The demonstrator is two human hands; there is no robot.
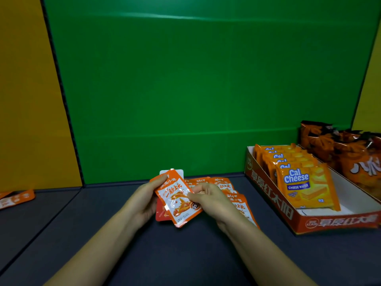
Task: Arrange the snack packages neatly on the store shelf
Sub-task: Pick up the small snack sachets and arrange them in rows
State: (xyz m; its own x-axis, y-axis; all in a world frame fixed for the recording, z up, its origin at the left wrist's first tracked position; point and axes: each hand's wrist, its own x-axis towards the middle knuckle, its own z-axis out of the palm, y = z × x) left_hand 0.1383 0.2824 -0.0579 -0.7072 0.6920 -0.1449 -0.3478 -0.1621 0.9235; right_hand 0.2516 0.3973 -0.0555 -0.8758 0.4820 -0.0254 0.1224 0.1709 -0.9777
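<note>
Here the left hand (144, 201) grips an orange packet (177, 200) and a red packet (160, 213) tucked behind it by their left edges, fingers curled round them, while the right hand (208, 200) pinches the orange packet's right edge. Just behind and beneath the right hand, loose packets (221, 184) lie overlapping on the dark shelf (165, 254). Well to its right stands a cardboard tray (268, 195) of Cal Cheese packs (305, 186).
</note>
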